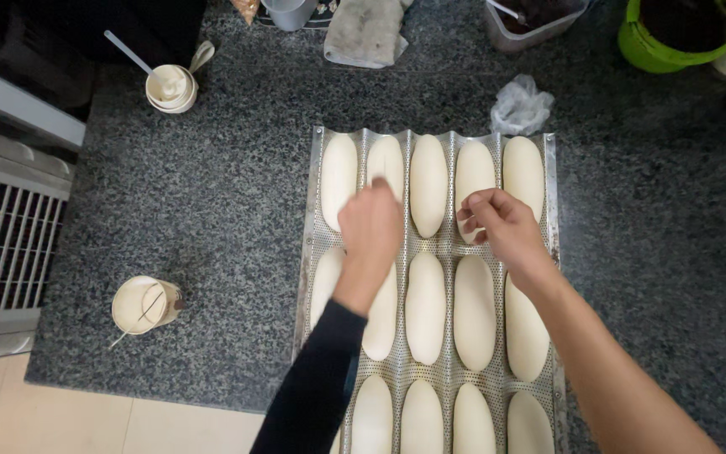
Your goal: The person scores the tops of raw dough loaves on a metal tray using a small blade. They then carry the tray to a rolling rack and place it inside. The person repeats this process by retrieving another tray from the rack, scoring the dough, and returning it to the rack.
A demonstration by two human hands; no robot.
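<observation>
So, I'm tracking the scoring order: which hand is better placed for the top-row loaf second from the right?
Probably right: the right hand already sits on that dough loaf; the left hand hovers two channels away.

Pale cream dough loaves (427,185) fill a perforated silver baking tray (309,219) beneath the hands, on a speckled dark grey granite counter (212,210); a lime-green bucket (653,46) stands beyond, a black sleeve (317,378) nearer.

A perforated tray (311,219) of dough loaves (428,185) sits on the tabletop (212,202), two cups (171,87) to its left, a crumpled bag (520,106) behind it.
</observation>
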